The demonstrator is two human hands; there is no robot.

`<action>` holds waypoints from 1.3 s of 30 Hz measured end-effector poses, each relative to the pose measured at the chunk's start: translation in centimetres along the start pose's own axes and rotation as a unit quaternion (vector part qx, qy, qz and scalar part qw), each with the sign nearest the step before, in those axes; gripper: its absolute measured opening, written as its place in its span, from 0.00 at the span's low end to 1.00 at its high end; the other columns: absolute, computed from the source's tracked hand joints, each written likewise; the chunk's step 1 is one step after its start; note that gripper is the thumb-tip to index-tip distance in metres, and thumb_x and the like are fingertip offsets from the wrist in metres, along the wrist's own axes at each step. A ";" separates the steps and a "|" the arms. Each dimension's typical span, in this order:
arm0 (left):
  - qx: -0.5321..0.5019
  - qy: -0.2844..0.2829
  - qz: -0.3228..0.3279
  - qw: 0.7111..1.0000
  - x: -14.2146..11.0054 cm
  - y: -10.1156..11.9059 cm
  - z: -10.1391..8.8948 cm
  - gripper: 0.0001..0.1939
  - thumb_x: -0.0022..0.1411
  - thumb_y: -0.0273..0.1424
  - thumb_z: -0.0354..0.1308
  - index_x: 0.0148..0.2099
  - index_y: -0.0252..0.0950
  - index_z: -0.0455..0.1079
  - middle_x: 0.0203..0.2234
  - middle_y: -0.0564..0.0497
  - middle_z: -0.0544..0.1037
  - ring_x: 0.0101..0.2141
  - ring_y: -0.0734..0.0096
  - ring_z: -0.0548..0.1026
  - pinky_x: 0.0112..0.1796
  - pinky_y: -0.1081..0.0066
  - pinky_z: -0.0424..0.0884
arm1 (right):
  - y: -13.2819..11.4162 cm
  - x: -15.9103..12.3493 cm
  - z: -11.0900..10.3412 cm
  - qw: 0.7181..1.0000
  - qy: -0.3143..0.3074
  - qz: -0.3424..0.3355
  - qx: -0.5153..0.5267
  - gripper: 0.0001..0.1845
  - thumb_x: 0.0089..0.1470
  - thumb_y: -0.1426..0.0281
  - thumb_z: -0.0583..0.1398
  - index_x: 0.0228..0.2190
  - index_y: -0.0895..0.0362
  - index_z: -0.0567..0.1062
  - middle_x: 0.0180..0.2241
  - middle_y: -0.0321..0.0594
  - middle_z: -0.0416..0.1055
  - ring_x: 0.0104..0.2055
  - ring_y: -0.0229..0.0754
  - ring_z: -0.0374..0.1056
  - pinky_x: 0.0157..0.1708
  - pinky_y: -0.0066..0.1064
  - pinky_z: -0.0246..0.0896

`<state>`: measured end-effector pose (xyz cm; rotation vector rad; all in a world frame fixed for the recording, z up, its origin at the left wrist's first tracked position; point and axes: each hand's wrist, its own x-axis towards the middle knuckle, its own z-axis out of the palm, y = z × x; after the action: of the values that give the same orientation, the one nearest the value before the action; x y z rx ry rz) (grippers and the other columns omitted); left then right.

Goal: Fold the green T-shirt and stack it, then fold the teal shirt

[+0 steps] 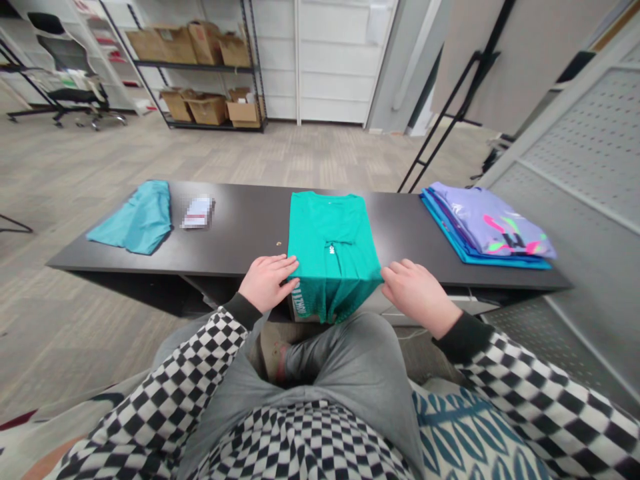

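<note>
bare table (250, 230) left, shirt stack (487, 227) blocks right

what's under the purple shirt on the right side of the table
The purple shirt tops a stack of folded blue garments lying on the dark table. Only their edges show; how many there are cannot be told.

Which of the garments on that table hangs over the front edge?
The green shirt in the middle, between both hands; its lower end droops off the table. The teal garment and the folded stack lie fully on top.
</note>
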<state>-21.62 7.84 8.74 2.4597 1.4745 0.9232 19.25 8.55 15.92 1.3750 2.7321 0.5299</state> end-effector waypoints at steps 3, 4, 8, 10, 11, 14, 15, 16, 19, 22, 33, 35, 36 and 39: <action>0.039 -0.009 0.014 0.999 0.7 1.3 -0.4 0.23 0.74 0.43 0.65 0.66 0.41 0.83 0.65 0.39 0.82 0.67 0.37 0.78 0.68 0.40 0.68 | -1.5 0.8 -1.0 0.999 0.015 0.024 0.022 0.07 0.71 0.69 0.62 0.41 0.57 0.81 0.40 0.52 0.81 0.44 0.57 0.73 0.43 0.44 0.60; 0.051 -0.016 0.022 0.998 1.1 1.9 -0.4 0.25 0.76 0.43 0.63 0.68 0.39 0.81 0.67 0.38 0.81 0.68 0.38 0.77 0.69 0.41 0.67 | -2.1 1.2 -1.1 0.998 0.032 0.025 0.041 0.10 0.73 0.68 0.61 0.46 0.58 0.81 0.45 0.55 0.82 0.47 0.58 0.74 0.46 0.45 0.63; 0.098 -0.091 0.053 0.990 2.9 4.5 0.6 0.36 0.81 0.45 0.56 0.81 0.32 0.64 0.78 0.36 0.67 0.77 0.46 0.66 0.75 0.46 0.62 | -4.2 2.9 0.9 0.988 0.078 -0.045 0.128 0.33 0.76 0.61 0.58 0.74 0.62 0.67 0.73 0.60 0.70 0.73 0.63 0.67 0.68 0.52 0.65; 0.137 -0.132 0.055 0.980 3.4 5.0 1.3 0.40 0.80 0.47 0.58 0.83 0.31 0.60 0.80 0.35 0.61 0.79 0.43 0.61 0.77 0.45 0.58 | -4.7 3.4 2.6 0.985 0.072 -0.071 0.139 0.41 0.75 0.59 0.60 0.79 0.62 0.59 0.79 0.59 0.61 0.80 0.64 0.58 0.75 0.57 0.59; 0.154 -0.145 0.056 0.976 3.5 5.0 1.6 0.41 0.79 0.48 0.59 0.83 0.31 0.59 0.81 0.35 0.59 0.79 0.42 0.60 0.77 0.44 0.56 | -4.6 3.4 3.5 0.985 0.066 -0.073 0.139 0.44 0.74 0.59 0.61 0.80 0.62 0.56 0.80 0.59 0.58 0.81 0.65 0.56 0.77 0.59 0.57; 0.178 -0.161 0.074 0.968 3.3 4.1 1.8 0.42 0.79 0.48 0.60 0.84 0.33 0.58 0.82 0.37 0.56 0.80 0.40 0.57 0.78 0.44 0.54 | -3.9 2.7 5.2 0.987 0.057 -0.060 0.137 0.48 0.73 0.59 0.63 0.82 0.64 0.52 0.81 0.61 0.53 0.83 0.66 0.52 0.80 0.60 0.52; 0.177 -0.162 0.081 0.967 3.1 3.8 1.7 0.42 0.79 0.47 0.60 0.84 0.33 0.58 0.82 0.37 0.56 0.80 0.41 0.57 0.78 0.44 0.54 | -3.5 2.4 5.4 0.987 0.055 -0.057 0.138 0.49 0.73 0.59 0.63 0.82 0.64 0.51 0.81 0.61 0.53 0.83 0.65 0.51 0.80 0.60 0.51; 0.176 -0.161 0.086 0.967 3.0 3.5 1.6 0.42 0.79 0.47 0.60 0.84 0.34 0.57 0.83 0.38 0.56 0.80 0.41 0.57 0.78 0.45 0.54 | -3.1 2.0 5.6 0.987 0.054 -0.055 0.139 0.49 0.73 0.59 0.62 0.82 0.64 0.50 0.81 0.61 0.52 0.83 0.65 0.51 0.80 0.59 0.52; 0.175 -0.159 0.090 0.968 2.8 3.2 1.4 0.41 0.79 0.45 0.60 0.85 0.36 0.57 0.83 0.39 0.56 0.80 0.41 0.57 0.78 0.45 0.54 | -2.1 1.1 5.8 0.987 0.051 -0.049 0.142 0.50 0.74 0.59 0.61 0.83 0.62 0.45 0.82 0.60 0.52 0.83 0.64 0.53 0.79 0.59 0.54; 0.178 -0.163 0.089 0.966 2.8 3.4 1.4 0.41 0.78 0.44 0.60 0.85 0.35 0.57 0.83 0.39 0.55 0.80 0.41 0.56 0.77 0.44 0.54 | -1.2 0.6 6.0 0.989 0.045 -0.038 0.138 0.49 0.76 0.58 0.58 0.84 0.60 0.44 0.82 0.59 0.51 0.83 0.64 0.53 0.79 0.61 0.54; 0.191 -0.184 0.076 0.961 3.2 2.9 0.3 0.43 0.77 0.47 0.62 0.84 0.35 0.57 0.82 0.34 0.56 0.80 0.39 0.58 0.77 0.40 0.52 | 1.1 -0.1 6.2 0.990 0.014 -0.003 0.138 0.50 0.75 0.51 0.58 0.84 0.56 0.44 0.82 0.56 0.52 0.82 0.68 0.54 0.77 0.68 0.53; 0.184 -0.163 0.075 0.966 3.7 4.8 0.5 0.44 0.77 0.53 0.61 0.83 0.33 0.59 0.80 0.31 0.60 0.78 0.36 0.60 0.77 0.36 0.49 | 1.1 0.3 5.8 0.989 0.011 -0.010 0.148 0.50 0.76 0.48 0.56 0.84 0.53 0.43 0.82 0.54 0.51 0.83 0.70 0.51 0.77 0.71 0.52; 0.177 -0.150 0.083 0.969 4.2 6.1 0.8 0.42 0.78 0.53 0.60 0.82 0.33 0.62 0.79 0.31 0.64 0.77 0.37 0.63 0.76 0.37 0.49 | 1.0 0.6 5.6 0.988 0.012 -0.011 0.156 0.48 0.77 0.48 0.54 0.84 0.53 0.43 0.83 0.53 0.50 0.84 0.69 0.49 0.78 0.71 0.51; 0.151 -0.110 0.096 0.978 5.9 10.1 2.6 0.28 0.82 0.49 0.55 0.71 0.36 0.74 0.66 0.35 0.79 0.66 0.45 0.75 0.69 0.46 0.64 | 0.6 1.9 4.9 0.984 0.017 0.006 0.179 0.41 0.81 0.53 0.46 0.84 0.54 0.45 0.84 0.50 0.47 0.85 0.66 0.43 0.79 0.68 0.50</action>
<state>-10.51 8.02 13.27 2.8514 1.4099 0.4561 19.45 11.81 11.70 1.4601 2.9543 0.0586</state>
